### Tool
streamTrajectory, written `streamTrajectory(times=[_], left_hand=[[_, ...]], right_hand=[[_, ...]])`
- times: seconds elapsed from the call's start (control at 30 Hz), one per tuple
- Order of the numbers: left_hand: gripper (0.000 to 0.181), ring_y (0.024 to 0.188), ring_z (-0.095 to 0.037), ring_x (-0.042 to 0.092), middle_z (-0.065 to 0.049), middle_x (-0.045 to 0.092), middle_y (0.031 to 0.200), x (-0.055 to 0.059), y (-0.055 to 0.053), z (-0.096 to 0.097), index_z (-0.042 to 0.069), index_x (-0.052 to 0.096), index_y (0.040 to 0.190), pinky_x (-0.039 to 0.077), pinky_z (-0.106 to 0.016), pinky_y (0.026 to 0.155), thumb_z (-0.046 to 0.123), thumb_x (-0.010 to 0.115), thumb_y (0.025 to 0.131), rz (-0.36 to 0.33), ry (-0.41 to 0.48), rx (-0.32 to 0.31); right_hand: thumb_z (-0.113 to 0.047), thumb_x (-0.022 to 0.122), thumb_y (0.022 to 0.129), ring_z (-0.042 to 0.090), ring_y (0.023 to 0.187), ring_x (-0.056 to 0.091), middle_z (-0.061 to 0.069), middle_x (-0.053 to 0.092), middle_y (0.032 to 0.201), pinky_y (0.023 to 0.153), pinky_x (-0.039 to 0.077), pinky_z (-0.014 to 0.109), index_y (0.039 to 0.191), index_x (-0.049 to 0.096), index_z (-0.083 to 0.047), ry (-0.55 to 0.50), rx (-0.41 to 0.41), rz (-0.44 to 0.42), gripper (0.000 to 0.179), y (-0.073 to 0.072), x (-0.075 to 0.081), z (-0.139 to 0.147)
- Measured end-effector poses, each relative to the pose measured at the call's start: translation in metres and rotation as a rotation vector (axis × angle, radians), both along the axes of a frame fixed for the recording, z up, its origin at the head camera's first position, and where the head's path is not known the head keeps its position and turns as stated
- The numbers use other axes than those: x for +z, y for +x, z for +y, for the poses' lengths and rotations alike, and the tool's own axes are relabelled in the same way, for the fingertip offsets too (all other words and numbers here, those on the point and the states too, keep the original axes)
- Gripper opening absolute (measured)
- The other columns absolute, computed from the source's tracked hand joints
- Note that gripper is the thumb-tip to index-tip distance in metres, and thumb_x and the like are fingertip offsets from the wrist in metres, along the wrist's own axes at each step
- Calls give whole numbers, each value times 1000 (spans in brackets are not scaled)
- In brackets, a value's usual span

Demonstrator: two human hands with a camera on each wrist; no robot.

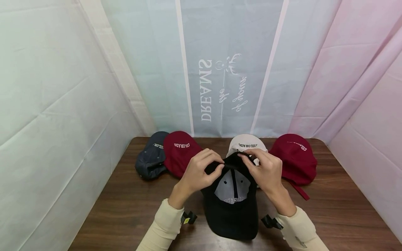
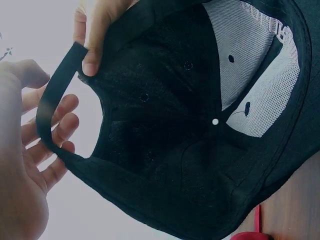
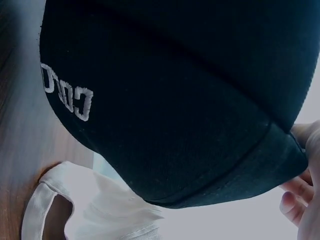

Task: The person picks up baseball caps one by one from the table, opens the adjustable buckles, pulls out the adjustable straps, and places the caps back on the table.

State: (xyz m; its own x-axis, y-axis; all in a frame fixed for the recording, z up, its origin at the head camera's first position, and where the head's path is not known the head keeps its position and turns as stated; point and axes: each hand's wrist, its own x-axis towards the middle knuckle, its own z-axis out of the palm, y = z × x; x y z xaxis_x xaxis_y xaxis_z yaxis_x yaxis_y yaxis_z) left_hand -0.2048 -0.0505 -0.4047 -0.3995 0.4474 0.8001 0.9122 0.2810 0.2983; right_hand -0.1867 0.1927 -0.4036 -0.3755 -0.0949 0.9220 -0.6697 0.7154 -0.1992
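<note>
A black baseball cap (image 1: 232, 221) is held up over the table, its inside facing me and its brim low. In the left wrist view its back strap (image 2: 52, 95) bows outward from the opening. My left hand (image 1: 201, 169) holds that strap, with fingers behind it and thumb in front. At the other side of the opening, my right hand (image 1: 267, 169) pinches the cap's back edge between thumb and fingers. White lettering (image 3: 67, 95) shows on the cap's front in the right wrist view.
Behind the black cap, a white cap (image 1: 246, 141) is partly hidden. A dark blue-grey cap (image 1: 149, 160) and a red cap (image 1: 179, 153) stand at the back left. Another red cap (image 1: 296, 164) lies back right on the wooden table (image 1: 339, 216). Fabric hangs behind.
</note>
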Motion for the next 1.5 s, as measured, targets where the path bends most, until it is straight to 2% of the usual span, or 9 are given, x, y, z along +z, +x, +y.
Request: streamTrajectory(times=[0.23, 0.4, 0.47, 0.53, 0.7, 1.0, 1.27, 1.5], left_hand=[[4, 86, -11, 62, 1, 73, 95, 1, 1, 2, 14, 74, 95, 53, -19, 80, 10, 74, 96, -5, 3, 23], [6, 84, -11, 60, 1, 72, 96, 3, 1, 4, 14, 74, 97, 52, -18, 77, 8, 74, 95, -45, -9, 78], [6, 85, -11, 59, 2, 71, 96, 5, 2, 5, 14, 74, 98, 51, -19, 76, 9, 74, 96, -64, -17, 106], [6, 86, -11, 58, 3, 70, 97, 6, 2, 7, 14, 74, 99, 51, -19, 75, 10, 74, 96, -83, -30, 136], [7, 89, -10, 60, 4, 69, 100, 7, 1, 11, 15, 74, 102, 52, -19, 76, 12, 75, 96, -125, -69, 198], [15, 93, -12, 62, 3, 69, 104, 7, 0, 14, 16, 74, 107, 56, -23, 78, 16, 81, 94, -184, -165, 266], [6, 85, -10, 62, 3, 68, 97, 6, 1, 15, 15, 76, 100, 55, -25, 73, 12, 79, 95, -208, -207, 267], [4, 79, -11, 60, 0, 68, 97, 9, 0, 11, 12, 74, 98, 54, -23, 72, 8, 74, 98, -219, -131, 251]], right_hand=[[-7, 93, 72, 22, 61, 71, 10, 79, 79, 51, 46, 27, 92, 81, -4, -11, -3, -7, 24, 1, 0, 0], [-9, 92, 75, 22, 60, 70, 10, 79, 78, 51, 44, 26, 92, 80, -4, -18, 1, -5, 21, 1, 0, 0], [-13, 90, 78, 22, 60, 70, 10, 79, 78, 51, 44, 26, 92, 80, -4, -23, 4, -2, 19, 1, -1, 0], [-23, 87, 86, 23, 60, 70, 10, 78, 78, 50, 44, 26, 91, 80, -4, -28, 9, 3, 21, 1, -1, 0], [-42, 74, 100, 22, 58, 69, 10, 77, 77, 49, 42, 26, 89, 79, -3, -34, 18, 11, 41, 2, -1, -2], [-44, 76, 98, 18, 56, 67, 7, 76, 72, 47, 39, 24, 85, 77, -5, -26, 39, 20, 41, 2, 1, -4], [-44, 76, 99, 18, 58, 67, 7, 76, 72, 48, 42, 25, 85, 77, -5, -1, 67, 35, 41, 3, 1, -5], [-45, 75, 99, 16, 59, 66, 6, 76, 74, 48, 40, 25, 86, 77, -7, 11, 81, 27, 40, 3, 0, -5]])
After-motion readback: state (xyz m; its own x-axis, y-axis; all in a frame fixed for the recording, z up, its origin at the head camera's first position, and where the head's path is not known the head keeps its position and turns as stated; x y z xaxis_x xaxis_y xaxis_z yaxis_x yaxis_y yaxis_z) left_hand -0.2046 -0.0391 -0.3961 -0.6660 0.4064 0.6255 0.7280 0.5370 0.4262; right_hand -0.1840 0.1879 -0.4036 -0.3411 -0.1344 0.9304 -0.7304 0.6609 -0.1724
